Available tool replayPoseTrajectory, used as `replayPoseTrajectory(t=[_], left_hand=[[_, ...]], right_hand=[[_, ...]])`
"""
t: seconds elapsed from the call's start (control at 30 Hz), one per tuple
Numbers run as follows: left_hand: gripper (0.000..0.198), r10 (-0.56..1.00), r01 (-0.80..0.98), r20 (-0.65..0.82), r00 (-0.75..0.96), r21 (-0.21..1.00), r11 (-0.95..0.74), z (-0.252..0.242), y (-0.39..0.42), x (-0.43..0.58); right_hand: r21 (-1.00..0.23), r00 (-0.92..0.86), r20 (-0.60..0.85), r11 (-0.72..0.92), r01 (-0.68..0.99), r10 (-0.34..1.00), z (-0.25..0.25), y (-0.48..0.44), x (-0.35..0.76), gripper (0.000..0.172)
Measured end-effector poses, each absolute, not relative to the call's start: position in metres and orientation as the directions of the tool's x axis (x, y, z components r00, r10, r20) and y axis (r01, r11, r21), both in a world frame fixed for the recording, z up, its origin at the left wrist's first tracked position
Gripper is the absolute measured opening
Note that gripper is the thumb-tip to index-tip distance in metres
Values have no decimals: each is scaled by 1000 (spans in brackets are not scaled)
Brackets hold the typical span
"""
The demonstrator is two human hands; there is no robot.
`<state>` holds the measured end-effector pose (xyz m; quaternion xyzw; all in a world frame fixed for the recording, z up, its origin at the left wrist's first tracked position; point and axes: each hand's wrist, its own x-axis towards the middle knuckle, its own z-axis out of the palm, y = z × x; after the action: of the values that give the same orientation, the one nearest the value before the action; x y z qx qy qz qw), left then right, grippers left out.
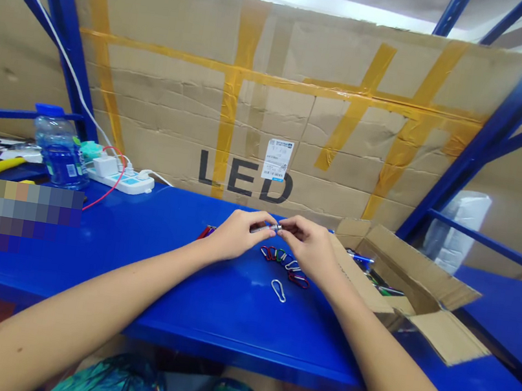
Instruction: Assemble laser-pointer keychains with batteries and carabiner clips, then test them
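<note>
Both my hands meet over the blue shelf (144, 256). My left hand (237, 234) and my right hand (309, 247) are closed in pinches on the two ends of a small silver metal piece (266, 228) held between them. Right under the hands lies a cluster of small coloured carabiner clips (281, 258), red, green and silver. One silver carabiner (279, 290) lies apart, nearer to me. A few red clips (205, 232) show left of my left hand.
An open cardboard box (404, 289) with small parts stands at the right. A water bottle (59, 149) and a white power strip (119, 176) with a red cable (109, 189) sit at the back left. A taped cardboard wall (274, 106) closes the back. Blue rack posts (472, 162) flank the shelf.
</note>
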<state>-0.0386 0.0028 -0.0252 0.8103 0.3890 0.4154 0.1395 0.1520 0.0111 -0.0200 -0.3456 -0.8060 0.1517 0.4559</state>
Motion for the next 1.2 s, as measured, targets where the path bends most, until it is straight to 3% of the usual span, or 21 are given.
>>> replayPoseTrajectory(t=[0.17, 0.63, 0.77, 1.0, 1.1, 1.2], left_hand=[[17, 775, 472, 535, 336, 617, -630, -25, 4, -39], [11, 710, 449, 599, 370, 554, -701, -27, 0, -35], [8, 613, 512, 656, 439, 378, -771, -30, -2, -36], [18, 391, 562, 688, 612, -31, -826, -33, -3, -38], [15, 381, 556, 692, 613, -36, -830, -30, -5, -37], [13, 440, 560, 720, 537, 85, -824, -27, -8, -36]], right_hand=[[-497, -360, 664, 747, 441, 655, -21, 13, 153, 14], [-336, -438, 699, 801, 496, 565, -19, 10, 156, 15], [-446, -444, 608, 746, 495, 658, -17, 7, 156, 18], [-804, -555, 306, 522, 285, 774, -17, 5, 155, 31], [-877, -580, 246, 433, 208, 777, -15, 5, 155, 31], [-796, -518, 345, 537, 280, 782, -14, 4, 154, 31]])
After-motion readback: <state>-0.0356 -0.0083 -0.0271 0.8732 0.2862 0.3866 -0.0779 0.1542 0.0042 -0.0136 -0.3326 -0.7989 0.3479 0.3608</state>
